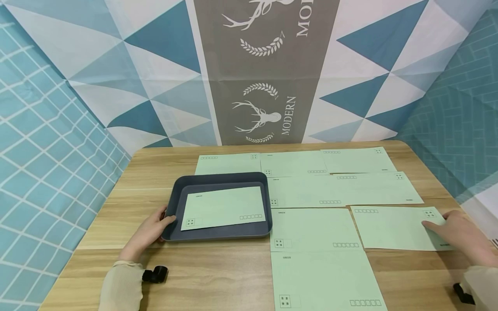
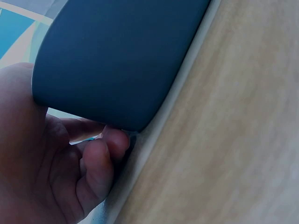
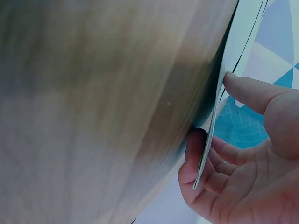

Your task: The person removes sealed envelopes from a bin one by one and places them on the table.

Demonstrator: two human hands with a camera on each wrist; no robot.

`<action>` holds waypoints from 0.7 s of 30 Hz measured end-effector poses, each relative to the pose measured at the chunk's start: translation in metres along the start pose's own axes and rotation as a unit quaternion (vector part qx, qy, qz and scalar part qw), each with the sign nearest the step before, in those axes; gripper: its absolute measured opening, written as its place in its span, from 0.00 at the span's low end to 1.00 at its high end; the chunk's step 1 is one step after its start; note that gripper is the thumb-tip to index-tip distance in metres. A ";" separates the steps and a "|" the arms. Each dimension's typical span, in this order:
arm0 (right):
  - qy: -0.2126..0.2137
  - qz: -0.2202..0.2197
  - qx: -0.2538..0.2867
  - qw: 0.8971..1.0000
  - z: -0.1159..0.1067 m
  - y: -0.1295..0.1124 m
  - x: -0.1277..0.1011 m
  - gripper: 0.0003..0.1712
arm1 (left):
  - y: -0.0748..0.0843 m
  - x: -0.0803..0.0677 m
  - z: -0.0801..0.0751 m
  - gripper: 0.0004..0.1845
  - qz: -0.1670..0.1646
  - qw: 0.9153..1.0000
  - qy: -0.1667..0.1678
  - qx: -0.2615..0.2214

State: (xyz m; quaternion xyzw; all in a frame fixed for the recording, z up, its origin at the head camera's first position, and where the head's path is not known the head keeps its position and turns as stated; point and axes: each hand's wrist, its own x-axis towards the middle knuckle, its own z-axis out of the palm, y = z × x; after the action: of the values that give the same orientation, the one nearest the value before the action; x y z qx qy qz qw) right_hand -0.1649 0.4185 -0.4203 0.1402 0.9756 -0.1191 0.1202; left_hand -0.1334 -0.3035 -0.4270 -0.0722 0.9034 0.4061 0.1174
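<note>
A dark grey tray [image 1: 173, 203] sits on the wooden table [image 1: 218, 276], left of centre, with one pale green envelope [image 1: 225, 207] lying flat in it. My left hand [image 1: 161, 222] grips the tray's left rim, thumb on top. In the left wrist view its fingers [image 2: 100, 163] curl under the tray's edge [image 2: 121, 56]. My right hand [image 1: 439, 226] is at the table's right side and pinches the right end of another green envelope [image 1: 393, 226]. The right wrist view shows that envelope [image 3: 247, 23] lifted off the table, between the thumb [image 3: 247, 91] and the fingers below.
Several more green envelopes [image 1: 315, 229] lie flat in overlapping rows across the middle and right of the table, one [image 1: 323, 280] reaching the front edge. A patterned cloth backdrop [image 1: 264, 86] hangs behind the table's far edge. Bare wood shows at the front left.
</note>
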 end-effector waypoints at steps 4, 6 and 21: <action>0.009 -0.012 -0.006 1.000 0.000 -0.001 -0.002 0.44 | 0.000 0.000 0.000 0.32 0.002 1.000 0.000 -0.001; 0.014 -0.015 -0.011 1.000 0.001 -0.002 -0.003 0.45 | 0.000 0.000 0.000 0.32 0.003 1.000 0.000 -0.001; 0.029 -0.018 -0.020 0.999 0.005 -0.004 -0.007 0.45 | 0.001 0.000 -0.001 0.34 0.003 1.000 -0.003 0.005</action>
State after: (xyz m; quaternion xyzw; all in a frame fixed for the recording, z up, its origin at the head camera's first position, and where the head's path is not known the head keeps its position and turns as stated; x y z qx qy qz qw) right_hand -0.1589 0.4121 -0.4224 0.1240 0.9831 -0.0979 0.0927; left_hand -0.1334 -0.3031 -0.4255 -0.0681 0.9052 0.4023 0.1190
